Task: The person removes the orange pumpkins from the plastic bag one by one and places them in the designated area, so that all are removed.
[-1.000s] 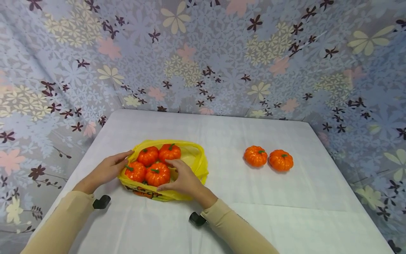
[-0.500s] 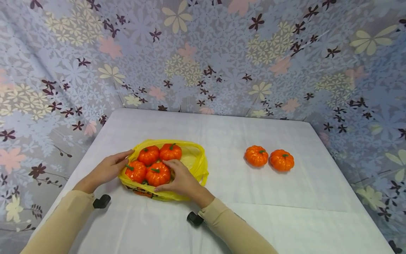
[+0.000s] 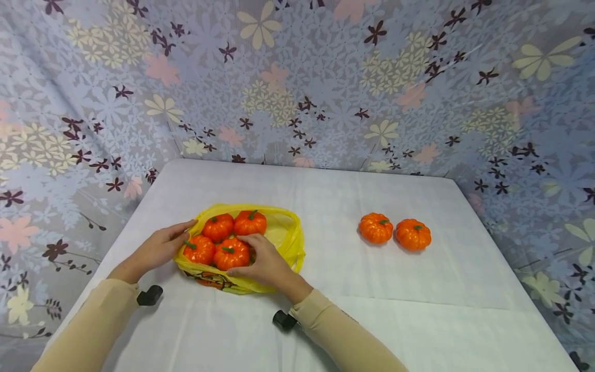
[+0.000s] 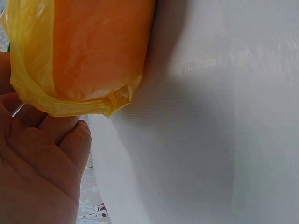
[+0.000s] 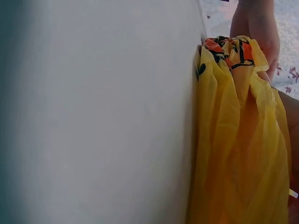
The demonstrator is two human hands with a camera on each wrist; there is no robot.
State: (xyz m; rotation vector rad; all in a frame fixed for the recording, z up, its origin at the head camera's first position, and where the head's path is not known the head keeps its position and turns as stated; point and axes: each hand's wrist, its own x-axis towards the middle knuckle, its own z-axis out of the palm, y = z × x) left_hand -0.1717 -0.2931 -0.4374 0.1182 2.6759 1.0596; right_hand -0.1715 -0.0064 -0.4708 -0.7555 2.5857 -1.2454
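Note:
A yellow plastic bag [image 3: 290, 243] lies on its base with its mouth wide, several small orange pumpkins inside. My left hand [image 3: 155, 251] holds the bag's left rim, beside the near left pumpkin [image 3: 200, 250]; in the left wrist view its curled fingers [image 4: 74, 140] sit against the yellow film. Reaching into the bag from the right, my right hand [image 3: 269, 263] grips the near right pumpkin [image 3: 231, 254], fingers behind it and thumb in front. Two other pumpkins, one at the back left [image 3: 218, 228] and one at the back middle [image 3: 250, 222], sit behind. In the right wrist view the bag [image 5: 238, 140] hides most of that hand.
Two more pumpkins, a left one [image 3: 375, 228] and a right one [image 3: 412, 235], sit side by side on the white-covered table [image 3: 418, 330], right of the bag. A floral curtain [image 3: 297, 93] surrounds the table's back and sides.
My right hand has shifted slightly left, its fingers and thumb now closer round the near right pumpkin. The left hand and the two pumpkins outside stay in place.

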